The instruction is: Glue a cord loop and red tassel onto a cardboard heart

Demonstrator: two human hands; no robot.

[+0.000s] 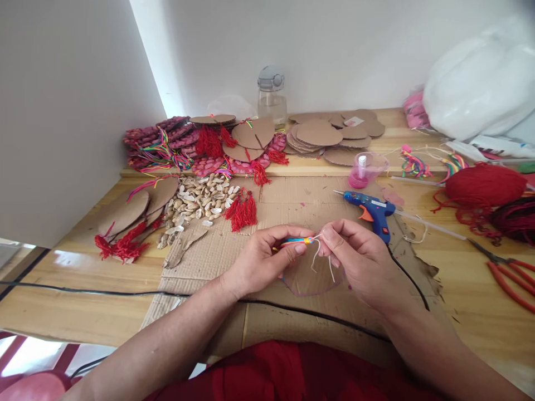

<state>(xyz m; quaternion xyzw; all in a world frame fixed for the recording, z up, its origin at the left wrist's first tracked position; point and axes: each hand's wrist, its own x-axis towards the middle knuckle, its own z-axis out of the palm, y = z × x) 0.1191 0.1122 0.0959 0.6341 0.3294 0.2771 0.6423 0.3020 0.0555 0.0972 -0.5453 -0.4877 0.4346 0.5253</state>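
My left hand (271,253) pinches a small bundle of coloured cords (295,241), blue, pink and yellow, wrapped with yellow near its end. Close on its right, my right hand (349,250) is closed on a thin white string (316,236) at the bundle's tip. Loose string ends hang between the hands. Beneath them a cardboard piece with a purple edge (311,278) lies on the cardboard sheet (284,195); the hands partly hide it.
Peanut shells (200,200) and red tassels (242,210) lie left of centre. To the right are a blue glue gun (371,209), a pink cup (363,172), red-handled pliers (512,275) and red yarn (485,186). A black cable (292,308) crosses in front.
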